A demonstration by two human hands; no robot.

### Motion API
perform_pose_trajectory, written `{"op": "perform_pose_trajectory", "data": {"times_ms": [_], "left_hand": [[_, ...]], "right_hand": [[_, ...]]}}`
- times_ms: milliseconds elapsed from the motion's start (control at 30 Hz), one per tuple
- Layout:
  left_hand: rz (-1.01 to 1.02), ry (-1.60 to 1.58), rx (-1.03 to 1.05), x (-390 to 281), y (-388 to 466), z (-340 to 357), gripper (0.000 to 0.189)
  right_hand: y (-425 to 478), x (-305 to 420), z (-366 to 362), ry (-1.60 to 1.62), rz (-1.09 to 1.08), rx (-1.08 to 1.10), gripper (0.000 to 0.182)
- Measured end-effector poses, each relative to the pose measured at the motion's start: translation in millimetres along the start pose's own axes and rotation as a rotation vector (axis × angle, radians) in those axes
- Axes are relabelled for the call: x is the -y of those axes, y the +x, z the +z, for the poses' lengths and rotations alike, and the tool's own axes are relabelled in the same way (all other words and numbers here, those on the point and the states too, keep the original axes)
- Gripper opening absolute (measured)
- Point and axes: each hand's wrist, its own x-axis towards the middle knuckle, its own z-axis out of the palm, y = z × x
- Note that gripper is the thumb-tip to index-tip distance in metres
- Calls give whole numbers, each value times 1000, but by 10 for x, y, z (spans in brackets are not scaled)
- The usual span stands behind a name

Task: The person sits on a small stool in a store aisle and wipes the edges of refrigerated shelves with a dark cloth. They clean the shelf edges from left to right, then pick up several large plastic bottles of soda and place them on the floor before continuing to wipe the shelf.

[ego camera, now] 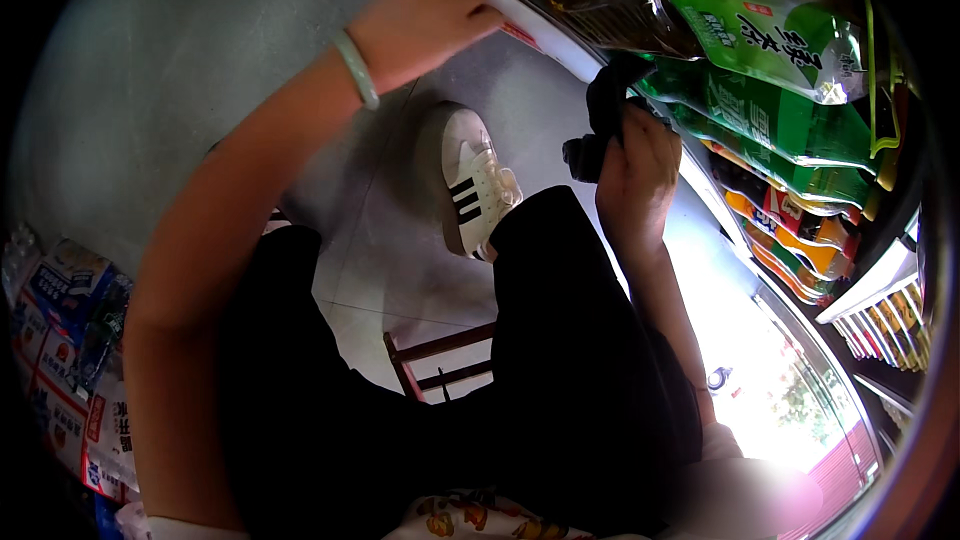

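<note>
My right hand [641, 172] grips a bunched black cloth [609, 109] close to the front edge of a drinks shelf. Part of the cloth hangs out past the fingers, against the green bottles. My left hand [431, 22], with a pale green bangle [356, 69] on its wrist, is at the white ledge [551, 45] below the bottles. Its fingers are loosely curled and slightly blurred; whether they touch the ledge cannot be made out. Closest to the hands are a large bottle with a green label [765, 30] and green plastic bottles [780, 116].
Orange drink bottles [795, 240] and a white wire rack [885, 315] stand farther along the shelf. A white shoe [472, 184] rests on the grey floor [225, 37]. Below me is a wooden stool frame [442, 349]. Packaged goods [60, 367] lie at the left.
</note>
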Motion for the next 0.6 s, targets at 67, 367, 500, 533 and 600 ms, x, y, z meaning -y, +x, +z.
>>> {"op": "perform_pose_trajectory", "data": {"times_ms": [67, 367, 500, 533, 600], "left_hand": [[7, 34, 19, 183, -94, -108, 23], [44, 177, 98, 854, -496, -191, 27], [1, 95, 128, 741, -477, -197, 31], [9, 92, 83, 717, -472, -173, 32], [12, 115, 44, 717, -495, -188, 33]], "right_hand": [[47, 39, 80, 7, -46, -37, 39], [950, 616, 834, -112, -476, -142, 37], [993, 550, 1108, -413, -499, -54, 32], [926, 501, 1105, -410, -466, -21, 33], [776, 409, 1017, -387, -415, 45, 34]]}}
